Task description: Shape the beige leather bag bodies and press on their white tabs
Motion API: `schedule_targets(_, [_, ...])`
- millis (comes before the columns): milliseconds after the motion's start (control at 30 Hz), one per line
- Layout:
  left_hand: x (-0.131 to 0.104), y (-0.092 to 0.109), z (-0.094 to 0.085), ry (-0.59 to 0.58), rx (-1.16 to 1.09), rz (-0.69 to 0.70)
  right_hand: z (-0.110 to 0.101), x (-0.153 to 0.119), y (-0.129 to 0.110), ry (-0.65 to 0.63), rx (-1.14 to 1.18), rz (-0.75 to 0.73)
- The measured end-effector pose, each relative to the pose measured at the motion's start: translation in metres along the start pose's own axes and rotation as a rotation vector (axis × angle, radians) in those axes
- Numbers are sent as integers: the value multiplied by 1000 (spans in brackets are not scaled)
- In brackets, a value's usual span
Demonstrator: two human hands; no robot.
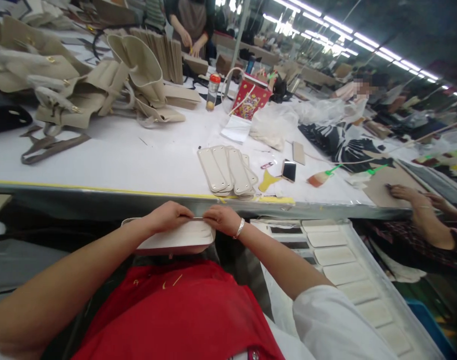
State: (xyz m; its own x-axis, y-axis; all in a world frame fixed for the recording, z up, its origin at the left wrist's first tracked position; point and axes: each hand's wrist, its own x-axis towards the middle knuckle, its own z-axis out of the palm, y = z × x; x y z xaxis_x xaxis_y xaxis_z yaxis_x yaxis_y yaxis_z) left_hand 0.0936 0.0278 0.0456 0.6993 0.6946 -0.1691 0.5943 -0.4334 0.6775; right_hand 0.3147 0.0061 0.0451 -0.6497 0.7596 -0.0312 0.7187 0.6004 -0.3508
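Observation:
A cream leather-like piece [176, 239] with rounded corners lies across the lap, just below the table edge. My left hand [171, 216] pinches its upper edge near the middle. Right beside it, my right hand [223, 219], with a bracelet at the wrist, grips the same edge towards the right corner. The fingertips of both hands nearly meet. On the table ahead lies a fanned stack of cream rounded panels [228, 170] with small metal studs at their ends. The undersides of both hands' fingers are hidden.
Beige bags [138, 70] crowd the white table [168, 155] at the left. A phone [289, 170], a yellow scrap [268, 181], glue bottles [320, 178] and a red box [251, 97] stand or lie further right. A tray of cream pieces [344, 272] is at the lower right. Other people work nearby.

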Motion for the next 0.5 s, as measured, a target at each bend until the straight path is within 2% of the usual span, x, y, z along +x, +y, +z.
schedule_targets(167, [0,-10,-3,-26,44,64,-4,2,-1,-78,-115,-35])
schedule_targets(367, [-3,6,2,-71,291,71,-13,1,-9,-180,-241,-118])
schedule_targets(500, [-5,13,4,-124,437,90,-26,18,-7,-263,-178,-107])
